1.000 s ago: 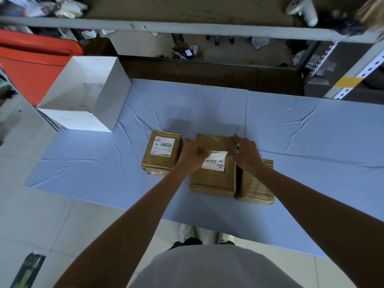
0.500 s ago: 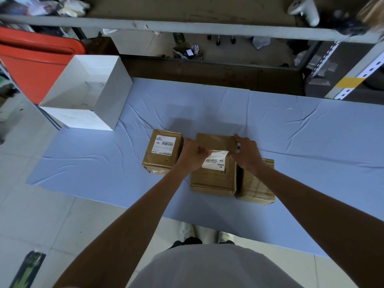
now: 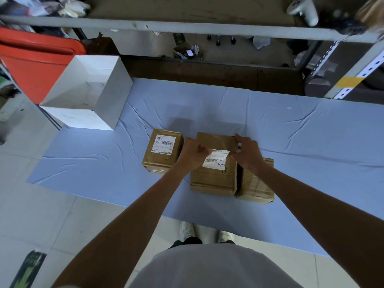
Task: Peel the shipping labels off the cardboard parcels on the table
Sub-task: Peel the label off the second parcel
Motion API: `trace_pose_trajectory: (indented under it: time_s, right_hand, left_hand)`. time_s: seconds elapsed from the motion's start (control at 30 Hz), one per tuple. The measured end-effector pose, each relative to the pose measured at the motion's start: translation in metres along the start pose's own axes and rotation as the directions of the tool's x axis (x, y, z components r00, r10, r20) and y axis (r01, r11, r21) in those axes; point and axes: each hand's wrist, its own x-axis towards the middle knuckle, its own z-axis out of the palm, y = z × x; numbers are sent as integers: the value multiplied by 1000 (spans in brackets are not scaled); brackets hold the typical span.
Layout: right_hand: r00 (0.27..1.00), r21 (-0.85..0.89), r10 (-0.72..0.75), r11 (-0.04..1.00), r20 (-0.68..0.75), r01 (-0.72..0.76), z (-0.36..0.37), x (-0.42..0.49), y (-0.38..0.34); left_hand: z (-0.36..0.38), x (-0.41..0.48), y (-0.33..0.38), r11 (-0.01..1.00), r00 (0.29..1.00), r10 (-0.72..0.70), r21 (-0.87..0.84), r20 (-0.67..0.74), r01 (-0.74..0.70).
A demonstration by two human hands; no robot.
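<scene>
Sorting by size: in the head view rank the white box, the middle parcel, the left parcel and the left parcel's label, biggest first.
white box
middle parcel
left parcel
left parcel's label

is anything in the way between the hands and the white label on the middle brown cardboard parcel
Nothing visible does. The left hand and right hand are at the far corners of the white barcode shipping label on the middle brown cardboard parcel, nothing between them.
</scene>
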Motion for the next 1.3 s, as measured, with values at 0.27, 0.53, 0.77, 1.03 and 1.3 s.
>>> trace_pose_trajectory:
  time_s: [0.27,0.53,0.77,1.03,1.3]
  right_hand:
    - [1000,-19,-19,1000,4,19,-1,-3,-2]
    - [999,-30,-16,999,28,17,0,-4,-5]
    - [999,-51,-10,999,35,12,1,0,0]
    - [1000,-43,-10,999,26,11,1,1,1]
    - [999,-17,6,1000,38,-5,2,2,1]
  left_hand:
    - [-1,-3,2,999,999,29,-26,-15,-30]
    - [-3,-5,2,998,1000,3,-62,-14,-4]
    - [-5,-10,9,997,1000,0,-77,-29,-3]
    - [-7,-14,14,994,1000,-26,-110,-2,26]
    - [-10,-18,18,988,999,-37,-153,11,38]
